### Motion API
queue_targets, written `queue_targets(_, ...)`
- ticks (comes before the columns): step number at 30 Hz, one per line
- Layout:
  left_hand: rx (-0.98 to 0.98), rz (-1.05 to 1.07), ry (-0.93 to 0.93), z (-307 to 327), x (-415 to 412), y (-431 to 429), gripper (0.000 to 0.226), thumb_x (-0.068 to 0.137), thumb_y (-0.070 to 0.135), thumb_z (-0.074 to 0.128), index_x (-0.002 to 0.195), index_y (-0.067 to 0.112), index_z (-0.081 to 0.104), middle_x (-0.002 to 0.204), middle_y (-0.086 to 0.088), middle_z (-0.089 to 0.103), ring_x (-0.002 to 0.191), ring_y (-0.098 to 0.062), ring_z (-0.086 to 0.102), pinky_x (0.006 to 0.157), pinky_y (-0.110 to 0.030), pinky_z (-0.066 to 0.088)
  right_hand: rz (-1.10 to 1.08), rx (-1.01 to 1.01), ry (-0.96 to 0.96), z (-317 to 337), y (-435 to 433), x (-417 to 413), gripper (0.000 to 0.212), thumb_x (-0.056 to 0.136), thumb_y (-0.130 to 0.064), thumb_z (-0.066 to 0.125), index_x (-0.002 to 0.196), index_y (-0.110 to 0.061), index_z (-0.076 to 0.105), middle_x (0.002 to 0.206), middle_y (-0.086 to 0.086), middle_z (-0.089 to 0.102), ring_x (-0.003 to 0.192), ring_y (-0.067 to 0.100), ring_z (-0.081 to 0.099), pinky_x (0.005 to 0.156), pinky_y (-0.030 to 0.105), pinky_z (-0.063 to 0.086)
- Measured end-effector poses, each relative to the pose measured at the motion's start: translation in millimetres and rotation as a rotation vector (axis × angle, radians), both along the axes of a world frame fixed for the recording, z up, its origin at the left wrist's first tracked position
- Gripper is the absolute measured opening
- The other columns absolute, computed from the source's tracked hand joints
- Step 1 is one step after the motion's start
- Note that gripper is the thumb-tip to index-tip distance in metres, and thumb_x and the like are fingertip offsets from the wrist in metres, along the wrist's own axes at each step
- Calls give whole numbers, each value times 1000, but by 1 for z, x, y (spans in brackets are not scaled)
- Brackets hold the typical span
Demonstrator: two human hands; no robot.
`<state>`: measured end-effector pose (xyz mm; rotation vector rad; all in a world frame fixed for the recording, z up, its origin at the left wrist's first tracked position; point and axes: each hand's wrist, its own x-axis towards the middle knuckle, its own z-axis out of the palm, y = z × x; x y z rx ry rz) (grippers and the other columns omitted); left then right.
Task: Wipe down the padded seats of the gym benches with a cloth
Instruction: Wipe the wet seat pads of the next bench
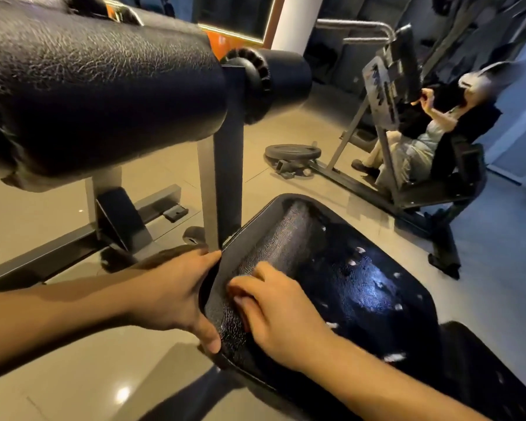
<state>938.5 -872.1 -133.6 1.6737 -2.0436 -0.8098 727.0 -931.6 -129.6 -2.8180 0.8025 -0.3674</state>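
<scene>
The black leather padded seat is gripped edgewise by the left hand; the grasp of the curled right hand cannot be told.

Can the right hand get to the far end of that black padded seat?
Probably yes: the right hand rests on the scuffed black padded seat, nothing lies on the pad ahead of it, and the grey metal post stands beside its left corner.

This is a gym, shown by a fat black roller pad of creased leather on a grey steel post, a black padded bench seat, a round dark weight plate lying flat on the glossy beige tiled floor, and a person seated in a grey steel-framed exercise machine.
</scene>
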Motion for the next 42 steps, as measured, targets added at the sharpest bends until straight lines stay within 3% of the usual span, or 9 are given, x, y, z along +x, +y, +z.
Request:
queue_targets(4,-4,-3,-1,1,0,-1,102,50,68,91,134,53,36,118,33,46,111,15,43,91,-9,42,47,-71,32,4,-10,1,26,99,-29,48,122,-23,60,103,6,50,91,31,55,74,47,52)
queue_targets(8,14,15,4,-1,1,0,99,51,63,93,129,55,32,115,36,45,109,20,42,89,-3,40,-302,-209,71,1,-140,23,25,103,-28,47,119,-23,66,110,9,59,96,33,60,79,42,51)
queue_targets(12,-25,21,7,-4,3,1,109,46,73,91,138,53,37,122,30,52,115,5,50,104,-28,47,-543,-225,58,1,-193,37,25,102,-26,47,111,-16,68,114,14,63,93,35,62,81,44,55)
queue_targets(16,-11,27,75,-5,3,2,109,47,68,94,140,51,39,125,28,55,118,7,52,106,-26,46,-305,-104,17,3,-89,33,25,102,-27,49,120,-20,66,112,10,57,101,34,59,88,43,49)
queue_targets(21,31,52,165,-10,1,5,100,58,47,97,134,53,33,121,33,51,109,33,39,83,6,36,160,-21,59,11,17,12,26,100,-30,49,122,-22,60,103,5,50,90,29,54,74,43,49)
queue_targets(29,29,55,225,-15,4,3,114,58,40,99,151,39,31,128,34,49,113,33,37,86,9,31,-573,-211,49,5,-185,31,26,102,-25,49,116,-16,68,115,15,62,98,35,61,80,41,50)
queue_targets(35,30,72,279,-19,4,5,105,57,33,101,142,38,40,126,29,54,118,24,44,99,-2,39,-108,-44,14,10,-37,43,27,104,-31,48,127,-25,62,111,5,55,101,28,57,87,42,48)
queue_targets(38,38,65,286,-20,2,6,94,60,27,99,127,51,38,121,47,51,113,29,43,88,4,38,143,-11,41,12,15,23,26,103,-33,48,125,-26,59,108,4,52,97,30,57,81,45,50)
queue_targets(42,-10,96,284,-28,6,5,109,53,33,102,142,43,39,128,35,55,121,20,46,100,-2,38,-96,-136,58,7,-81,16,26,102,-32,48,123,-29,63,112,7,58,103,32,60,86,43,51)
